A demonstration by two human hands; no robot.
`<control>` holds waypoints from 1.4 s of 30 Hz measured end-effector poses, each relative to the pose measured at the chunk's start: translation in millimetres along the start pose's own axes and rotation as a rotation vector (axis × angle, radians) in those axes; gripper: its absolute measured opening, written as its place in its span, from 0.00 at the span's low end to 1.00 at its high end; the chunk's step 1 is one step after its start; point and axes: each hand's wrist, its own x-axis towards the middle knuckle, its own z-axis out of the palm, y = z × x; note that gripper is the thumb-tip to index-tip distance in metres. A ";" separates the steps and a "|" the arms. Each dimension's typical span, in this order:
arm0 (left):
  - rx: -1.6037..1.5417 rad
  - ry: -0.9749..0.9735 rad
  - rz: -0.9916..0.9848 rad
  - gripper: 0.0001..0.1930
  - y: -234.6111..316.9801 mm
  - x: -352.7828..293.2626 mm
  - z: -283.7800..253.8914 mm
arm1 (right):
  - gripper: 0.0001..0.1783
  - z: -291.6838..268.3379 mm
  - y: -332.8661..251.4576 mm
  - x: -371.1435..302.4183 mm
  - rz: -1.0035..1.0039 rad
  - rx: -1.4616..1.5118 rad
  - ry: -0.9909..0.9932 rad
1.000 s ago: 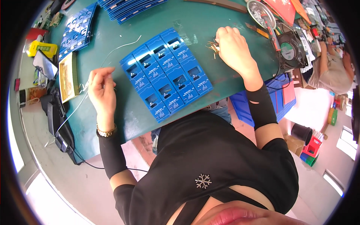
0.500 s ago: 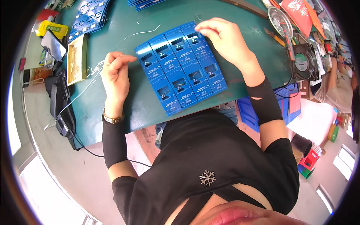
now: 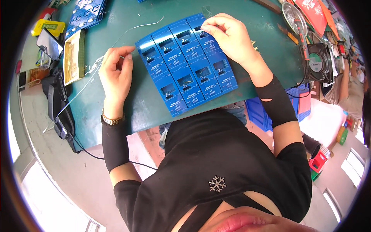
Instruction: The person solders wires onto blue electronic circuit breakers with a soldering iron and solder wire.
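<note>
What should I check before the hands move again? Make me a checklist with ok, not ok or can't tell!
1. Blue panel lying on the green table: ok.
2. Right hand at the panel's far right window: ok, the fingertips are right there, partly covering it.
3. Small part pinched in the right fingertips: cannot tell, too small to see.
4. Left hand touching the panel: cannot tell, a fingertip is very close to the far left corner.
5. Thin white wire off the panel: ok, it lies on the table beyond it.
6. Red-handled tool away from the panel: ok, it is off to the right.
</note>
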 end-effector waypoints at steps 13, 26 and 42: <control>-0.056 0.003 -0.017 0.11 -4.2 -3.9 0.0 | 0.03 1.8 -0.3 1.4 -0.215 -0.191 0.061; -0.201 -0.121 -0.034 0.21 8.7 -6.9 11.1 | 0.04 -7.3 -2.2 2.5 -0.283 -0.166 -0.055; -0.230 -0.142 -0.048 0.33 14.7 -3.8 19.9 | 0.15 -22.1 -11.3 -5.5 -0.298 -0.462 -0.188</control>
